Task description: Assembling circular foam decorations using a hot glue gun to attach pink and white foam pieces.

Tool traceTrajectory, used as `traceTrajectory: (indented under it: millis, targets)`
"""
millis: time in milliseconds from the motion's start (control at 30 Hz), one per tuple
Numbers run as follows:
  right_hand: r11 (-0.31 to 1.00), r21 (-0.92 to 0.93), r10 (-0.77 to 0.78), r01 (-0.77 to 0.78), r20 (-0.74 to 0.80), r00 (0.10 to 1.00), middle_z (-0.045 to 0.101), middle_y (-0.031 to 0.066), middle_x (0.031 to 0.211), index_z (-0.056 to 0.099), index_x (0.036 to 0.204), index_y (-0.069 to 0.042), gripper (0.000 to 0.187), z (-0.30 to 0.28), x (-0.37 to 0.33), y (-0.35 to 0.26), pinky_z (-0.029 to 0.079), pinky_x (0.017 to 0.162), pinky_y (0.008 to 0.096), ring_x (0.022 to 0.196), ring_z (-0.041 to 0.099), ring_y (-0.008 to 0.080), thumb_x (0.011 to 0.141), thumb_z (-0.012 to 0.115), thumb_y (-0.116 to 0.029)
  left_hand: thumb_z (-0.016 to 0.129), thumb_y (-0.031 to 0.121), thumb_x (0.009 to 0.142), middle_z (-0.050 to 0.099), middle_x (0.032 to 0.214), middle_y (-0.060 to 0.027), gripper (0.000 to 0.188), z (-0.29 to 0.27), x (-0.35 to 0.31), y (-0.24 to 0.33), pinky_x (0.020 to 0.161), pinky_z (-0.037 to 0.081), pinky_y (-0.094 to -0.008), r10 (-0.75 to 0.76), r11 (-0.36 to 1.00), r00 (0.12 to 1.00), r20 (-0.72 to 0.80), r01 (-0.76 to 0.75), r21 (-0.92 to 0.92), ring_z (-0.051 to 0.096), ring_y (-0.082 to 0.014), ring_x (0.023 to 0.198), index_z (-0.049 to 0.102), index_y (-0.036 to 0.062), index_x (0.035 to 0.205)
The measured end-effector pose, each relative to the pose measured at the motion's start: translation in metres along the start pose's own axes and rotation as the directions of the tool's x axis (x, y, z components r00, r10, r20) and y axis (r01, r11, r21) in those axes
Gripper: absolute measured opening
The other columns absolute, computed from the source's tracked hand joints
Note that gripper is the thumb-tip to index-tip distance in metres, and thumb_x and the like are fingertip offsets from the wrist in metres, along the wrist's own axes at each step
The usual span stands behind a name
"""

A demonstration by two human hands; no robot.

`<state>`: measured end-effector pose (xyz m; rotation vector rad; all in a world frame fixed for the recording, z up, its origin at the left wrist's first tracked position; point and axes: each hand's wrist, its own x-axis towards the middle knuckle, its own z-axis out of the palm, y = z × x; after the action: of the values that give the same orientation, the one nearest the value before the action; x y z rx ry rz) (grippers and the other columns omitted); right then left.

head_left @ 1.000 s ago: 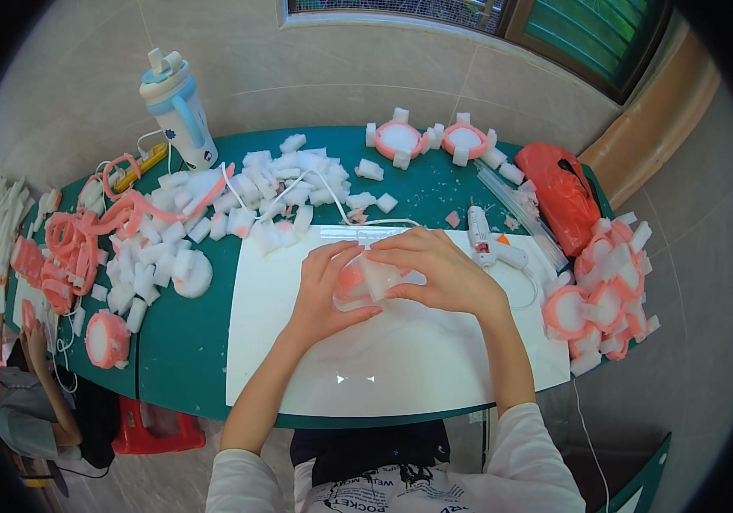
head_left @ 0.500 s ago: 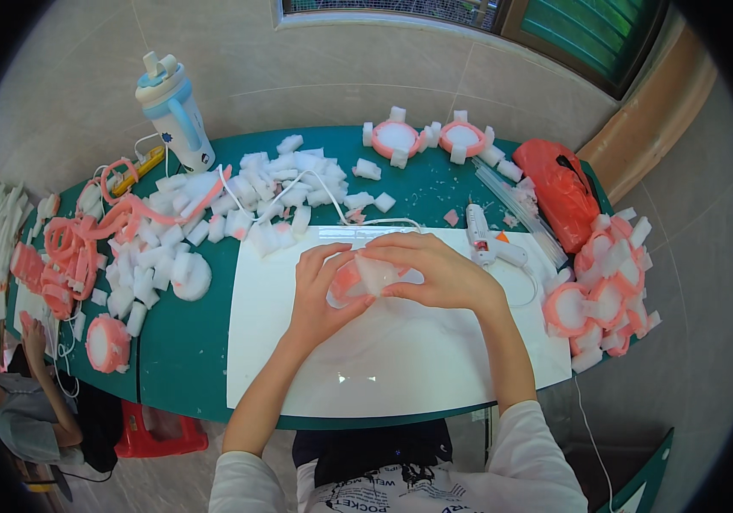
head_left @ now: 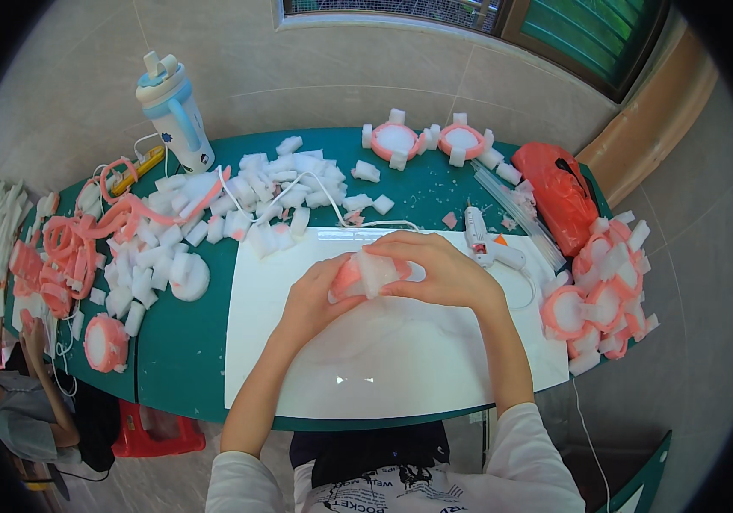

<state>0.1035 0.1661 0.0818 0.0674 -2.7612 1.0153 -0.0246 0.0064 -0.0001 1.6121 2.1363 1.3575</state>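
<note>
From where I stand, the green table (head_left: 183, 368) curves across the room, with a white board (head_left: 341, 363) lying in front of the person. Beyond the board's far left corner spreads a heap of white foam chunks (head_left: 255, 184); at the right edge sits a pile of pink-rimmed foam rounds (head_left: 599, 295). Over the board's far half, the right hand (head_left: 445, 269) and left hand (head_left: 311, 299) meet around one piece. The white glue gun (head_left: 479, 235) lies just beyond the right hand, well apart from the left. Between the hands is a pink-edged foam piece (head_left: 346, 277), its left side cupped by the left fingers and thumb. Smallest, a white foam block (head_left: 378, 274) stands across its middle, long axis running roughly away from the person, right fingertips at its far end, right thumb by its near end. Whether it's stuck on, I can't tell.
</note>
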Motion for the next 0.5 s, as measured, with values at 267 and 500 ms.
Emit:
traceTrajectory:
  millis: [267,500]
  targets:
    - [0.999,-0.018,0.029,-0.029,-0.017,0.999,0.055,0.0092,0.111,0.057,0.110,-0.010,0.049,-0.002,0.000,-0.013,0.033,0.090,0.0336,0.104,0.049,0.0237,0.066,0.071,-0.028,0.070,0.009,0.066,0.057,0.097,-0.0149,0.046,-0.004,0.001,-0.002,0.071,0.046,-0.0321,-0.050,0.995,0.998,0.042,0.053,-0.090,0.056,-0.0289,0.085,0.051,0.0027,0.107]
    - [0.996,-0.081,0.038,-0.043,-0.062,0.997,0.057,0.0070,0.108,0.059,0.107,-0.011,0.048,0.006,-0.003,-0.009,0.031,0.091,0.0327,0.103,0.049,0.0222,0.065,0.072,-0.028,0.069,0.007,0.066,0.056,0.099,-0.0157,0.046,-0.002,0.003,-0.001,0.075,0.045,-0.0336,-0.038,0.995,0.999,0.028,0.040,-0.096,0.054,-0.0300,0.089,0.051,0.0029,0.108]
